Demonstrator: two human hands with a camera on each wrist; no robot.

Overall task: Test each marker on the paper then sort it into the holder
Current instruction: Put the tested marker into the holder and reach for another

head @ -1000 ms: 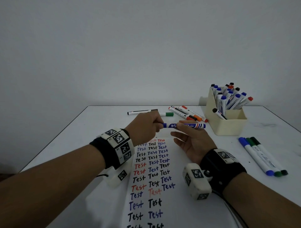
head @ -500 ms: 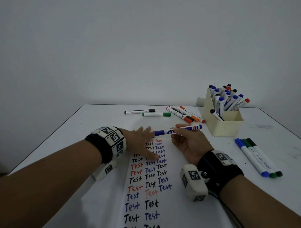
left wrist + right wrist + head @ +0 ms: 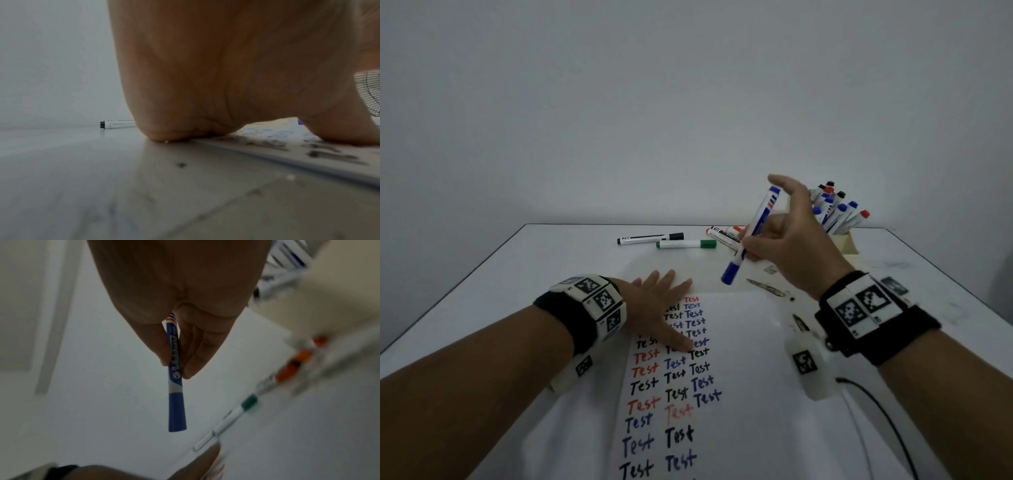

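My right hand [image 3: 774,236] is raised above the table and pinches a capped blue marker [image 3: 751,236], which tilts with its blue cap pointing down. The right wrist view shows the same marker [image 3: 174,369] between thumb and fingers. Behind that hand stands the cream holder [image 3: 846,244], packed with several markers. My left hand [image 3: 657,308] lies flat with spread fingers on the top left of the paper [image 3: 743,342], which carries columns of "Test" in red, blue and black. In the left wrist view the palm [image 3: 226,81] presses on the paper's edge [image 3: 287,155].
A black-capped marker [image 3: 650,237] and a green-capped marker [image 3: 686,244] lie at the back of the white table [image 3: 534,274]. Red and orange markers [image 3: 722,234] lie beside them, partly behind my right hand. A cable [image 3: 887,421] trails from the right wrist.
My left hand let go of the blue marker and settled flat on the paper. My right hand lifted the marker up and right, swinging it from level to steeply tilted.
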